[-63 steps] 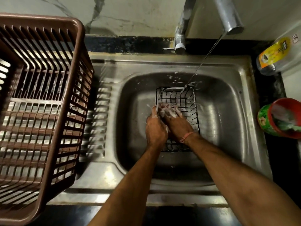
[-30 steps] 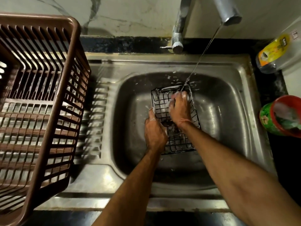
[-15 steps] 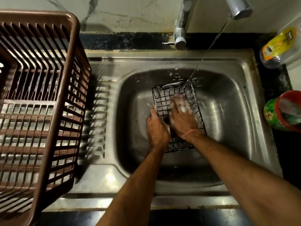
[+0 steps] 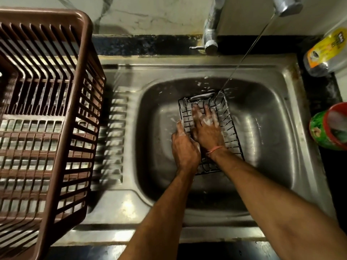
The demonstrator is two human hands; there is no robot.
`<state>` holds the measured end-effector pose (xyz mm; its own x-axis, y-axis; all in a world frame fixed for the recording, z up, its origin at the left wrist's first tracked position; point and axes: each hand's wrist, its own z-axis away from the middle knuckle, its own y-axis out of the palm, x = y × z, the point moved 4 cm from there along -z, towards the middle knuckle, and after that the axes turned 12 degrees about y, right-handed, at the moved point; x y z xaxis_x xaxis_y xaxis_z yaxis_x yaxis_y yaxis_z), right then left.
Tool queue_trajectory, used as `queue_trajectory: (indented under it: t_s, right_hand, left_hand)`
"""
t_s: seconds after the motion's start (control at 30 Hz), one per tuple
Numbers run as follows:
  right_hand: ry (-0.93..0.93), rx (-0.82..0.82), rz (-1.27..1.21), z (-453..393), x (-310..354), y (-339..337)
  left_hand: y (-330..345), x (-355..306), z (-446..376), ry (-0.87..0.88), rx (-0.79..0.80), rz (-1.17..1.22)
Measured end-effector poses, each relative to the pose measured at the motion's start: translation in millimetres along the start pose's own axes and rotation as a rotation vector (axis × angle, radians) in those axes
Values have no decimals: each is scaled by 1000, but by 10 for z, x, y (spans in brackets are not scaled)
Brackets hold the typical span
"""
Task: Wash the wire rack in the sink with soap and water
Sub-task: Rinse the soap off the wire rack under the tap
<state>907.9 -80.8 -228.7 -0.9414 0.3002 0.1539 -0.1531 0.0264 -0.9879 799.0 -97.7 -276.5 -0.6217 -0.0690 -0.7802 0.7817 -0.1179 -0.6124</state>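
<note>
Compared with half a second ago, the right hand [image 4: 206, 128] is a little higher on the wire rack [image 4: 228, 128], its soapy fingers [image 4: 196, 111] now close to the far rim at 12 o'clock, where the thin water stream [image 4: 244, 55] from the tap [image 4: 287, 5] lands. A second ago it was at that same rim, so I judge the hand is rubbing back and forth along the wires: the soaping step is in progress and the rinse is not yet finished.

From left to right: the brown plastic basket [image 4: 88, 91] stands on the drainboard at 9 o'clock of the sink [image 4: 272, 109]. The left hand [image 4: 185, 149] grips the rack's left edge, fingers curled around the wire, thumb pointing to 12 o'clock. The rack lies in the middle of the basin, slightly tilted. The right hand rests flat inside it, fingers spread apart and straight, pressing on the wires, with foam on them. At 3 o'clock, on the desk, stand a yellow-labelled bottle [image 4: 326, 51] and a green and red container [image 4: 330, 126].
</note>
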Motion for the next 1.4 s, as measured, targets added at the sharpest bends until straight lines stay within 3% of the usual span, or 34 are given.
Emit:
queue_trajectory:
  t_s: [0.03, 0.1, 0.13, 0.23, 0.4, 0.47, 0.57, 0.63, 0.7, 0.77, 0.83, 0.93, 1.1, 1.27, 1.33, 1.4]
  right_hand:
    - [-14, 129, 80, 30, -32, 97]
    - [-214, 453, 260, 144, -85, 176]
    - [-262, 506, 169, 157, -146, 227]
    - [-341, 448, 72, 37, -299, 457]
    - [69, 283, 49, 77, -257, 489]
    - [6, 310, 47, 87, -253, 515]
    - [-317, 377, 46, 193, -291, 450]
    - [-387, 384, -28, 186, -329, 368]
    - [-262, 334, -133, 146, -359, 325]
    - [-21, 254, -328, 75, -377, 254]
    - [106, 77, -454, -22, -408, 120]
    - [103, -60, -349, -176, -388, -115]
    - [-137, 47, 69, -213, -211, -82]
    - [-135, 77, 69, -312, -231, 49]
    - [-176, 70, 58, -319, -229, 24]
    - [-237, 112, 9, -278, -168, -20]
  left_hand:
    - [-10, -17, 6, -6, -7, 6]
    - [-19, -35, 9, -11, -15, -12]
    - [-11, -32, 16, -8, -14, -12]
    - [-33, -63, 55, -12, -10, -11]
    - [17, -105, 19, 4, 3, -43]
    - [44, -71, 10, 14, -3, -37]
    - [34, -53, 50, 6, 5, -1]
    - [5, -56, 51, 25, -15, 11]
    - [-17, -78, 67, 55, -26, 24]
    - [-49, -126, 76, 109, -20, 32]
    - [-113, -245, 104, 216, 2, 46]
    - [-208, -357, 98, 320, 0, 37]
    - [-308, -338, 37, 371, -73, 77]
    - [-385, -360, -45, 364, -16, 141]
    - [-456, -506, -165, 316, -17, 299]
    - [-477, -649, -397, 139, -2, 527]
